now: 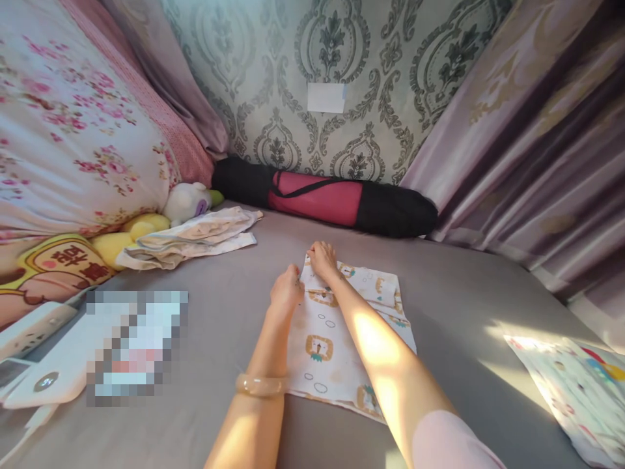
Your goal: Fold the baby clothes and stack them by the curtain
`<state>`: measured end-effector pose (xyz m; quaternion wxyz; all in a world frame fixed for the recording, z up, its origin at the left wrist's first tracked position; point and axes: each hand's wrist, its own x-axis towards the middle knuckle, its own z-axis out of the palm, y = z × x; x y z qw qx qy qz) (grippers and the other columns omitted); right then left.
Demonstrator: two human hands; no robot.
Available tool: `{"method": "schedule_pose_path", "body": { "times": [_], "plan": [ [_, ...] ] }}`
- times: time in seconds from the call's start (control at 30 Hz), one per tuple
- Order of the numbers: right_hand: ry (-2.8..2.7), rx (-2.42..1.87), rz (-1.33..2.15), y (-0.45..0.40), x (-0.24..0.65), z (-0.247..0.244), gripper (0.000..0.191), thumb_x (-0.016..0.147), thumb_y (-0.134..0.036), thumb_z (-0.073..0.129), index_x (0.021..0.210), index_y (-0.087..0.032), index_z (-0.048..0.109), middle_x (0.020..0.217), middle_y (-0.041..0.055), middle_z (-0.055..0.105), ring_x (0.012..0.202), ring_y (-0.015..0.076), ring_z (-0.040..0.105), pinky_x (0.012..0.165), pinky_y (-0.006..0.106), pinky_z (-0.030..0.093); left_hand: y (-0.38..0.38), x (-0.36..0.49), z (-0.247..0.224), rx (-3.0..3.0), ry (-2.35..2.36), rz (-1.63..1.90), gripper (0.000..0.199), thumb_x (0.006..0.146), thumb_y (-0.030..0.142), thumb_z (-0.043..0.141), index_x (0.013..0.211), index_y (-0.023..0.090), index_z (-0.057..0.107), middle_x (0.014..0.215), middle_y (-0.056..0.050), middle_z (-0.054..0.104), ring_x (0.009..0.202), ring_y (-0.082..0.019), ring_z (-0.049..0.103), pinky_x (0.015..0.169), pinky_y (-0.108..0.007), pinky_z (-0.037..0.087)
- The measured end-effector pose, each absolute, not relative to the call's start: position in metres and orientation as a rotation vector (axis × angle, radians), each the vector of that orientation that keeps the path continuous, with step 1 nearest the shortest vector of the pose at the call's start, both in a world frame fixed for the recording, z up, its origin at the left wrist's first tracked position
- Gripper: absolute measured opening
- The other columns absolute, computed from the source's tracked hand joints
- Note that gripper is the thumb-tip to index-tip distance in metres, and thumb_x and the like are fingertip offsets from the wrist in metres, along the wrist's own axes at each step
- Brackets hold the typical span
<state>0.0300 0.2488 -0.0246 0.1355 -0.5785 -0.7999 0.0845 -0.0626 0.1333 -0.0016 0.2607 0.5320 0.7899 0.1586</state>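
The left hand point(287, 285), a translucent beige bangle point(262, 385) round its wrist, is curling almost closed at the near-left side of the folded part, fingertips meeting the edge of the white cotton cloth printed with tan lion faces point(322, 348); whether it is pinching the fabric, one cannot tell. The right hand point(323, 260) is resting just beyond it, fingers bent down over the cloth's far-left corner, its exact hold hidden. The cloth is lying flat on the grey sheet point(219, 365), spreading toward the wearer and rightward from the grip, its far part folded over.

Left of the grip, a white power bank with a round display point(73, 365) is lying near a white power strip point(36, 329); well to the right, a colourful printed packet point(576, 397) is lying in sunlight. Farther left, a rumpled pale cloth point(195, 238) is lying beside a yellow plush toy point(146, 225). Beyond the grip, a long black-and-pink bag point(319, 198) is stretching along the patterned grey wall point(332, 146).
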Motion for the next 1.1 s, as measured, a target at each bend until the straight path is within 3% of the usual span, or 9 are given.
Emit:
{"method": "schedule_pose_path", "body": {
  "times": [0.13, 0.4, 0.53, 0.63, 0.83, 0.93, 1.1],
  "plan": [
    [-2.289, -1.634, 0.192, 0.246, 0.030, -0.041, 0.024, 0.100, -0.028, 0.043, 0.110, -0.019, 0.061, 0.118, 0.0114, 0.061, 0.112, 0.0252, 0.050, 0.093, 0.035, 0.036, 0.132, -0.062, 0.002, 1.508, 2.112, 0.348, 0.043, 0.090, 0.020, 0.047, 0.132, 0.030, 0.047, 0.122, -0.010, 0.063, 0.112, -0.026, 0.060, 0.082, -0.032, 0.046],
    [-2.229, -1.567, 0.345, 0.250, 0.032, -0.041, 0.028, 0.100, -0.030, 0.042, 0.111, -0.019, 0.065, 0.119, 0.0111, 0.063, 0.113, 0.0252, 0.052, 0.098, 0.036, 0.036, 0.136, -0.067, -0.003, 1.543, 2.112, 0.308, 0.044, 0.088, 0.022, 0.050, 0.130, 0.030, 0.059, 0.125, -0.011, 0.065, 0.117, -0.029, 0.059, 0.086, -0.033, 0.047],
    [-2.206, -1.510, 0.438, 0.254, 0.059, -0.017, 0.036, 0.102, -0.026, 0.033, 0.125, -0.022, 0.060, 0.124, 0.0054, 0.065, 0.114, 0.0167, 0.057, 0.097, 0.027, 0.040, 0.137, -0.080, -0.005, 1.530, 2.099, 0.391, 0.040, 0.087, 0.026, 0.052, 0.126, 0.026, 0.063, 0.114, -0.009, 0.071, 0.107, -0.027, 0.064, 0.080, -0.029, 0.049],
    [-2.112, -1.570, 0.404, 0.248, 0.098, -0.005, 0.045, 0.102, -0.021, 0.023, 0.138, -0.017, 0.050, 0.136, 0.0094, 0.058, 0.123, 0.0153, 0.053, 0.101, 0.026, 0.038, 0.138, -0.090, 0.007, 1.493, 2.193, 0.484, 0.043, 0.089, 0.029, 0.049, 0.130, 0.019, 0.058, 0.115, -0.013, 0.070, 0.105, -0.027, 0.065, 0.080, -0.031, 0.049],
    [-2.107, -1.650, 0.364, 0.211, 0.137, -0.017, 0.044, 0.098, -0.016, 0.030, 0.136, -0.012, 0.052, 0.137, 0.0148, 0.056, 0.129, 0.0211, 0.048, 0.108, 0.033, 0.034, 0.160, -0.069, 0.036, 1.883, 2.186, 0.376, 0.035, 0.085, 0.012, 0.046, 0.112, 0.019, 0.067, 0.112, -0.012, 0.070, 0.106, -0.027, 0.064, 0.082, -0.031, 0.049],
    [-2.249, -1.598, 0.274, 0.193, 0.123, -0.023, 0.046, 0.099, -0.019, 0.032, 0.139, -0.008, 0.049, 0.145, 0.0158, 0.048, 0.139, 0.0243, 0.037, 0.114, 0.037, 0.025, 0.173, -0.042, 0.026, 2.109, 2.052, 0.349, 0.042, 0.086, 0.006, 0.041, 0.119, 0.018, 0.064, 0.120, -0.011, 0.067, 0.114, -0.022, 0.060, 0.092, -0.028, 0.045],
    [-2.382, -1.618, 0.203, 0.178, 0.107, -0.035, 0.055, 0.100, -0.031, 0.027, 0.148, -0.006, 0.038, 0.155, 0.0159, 0.034, 0.146, 0.0271, 0.023, 0.118, 0.042, 0.016, 0.177, -0.020, -0.017, 2.287, 1.935, 0.335, 0.040, 0.095, 0.018, 0.040, 0.132, 0.011, 0.054, 0.140, -0.016, 0.054, 0.136, -0.025, 0.042, 0.114, -0.036, 0.027]
  ]
}}
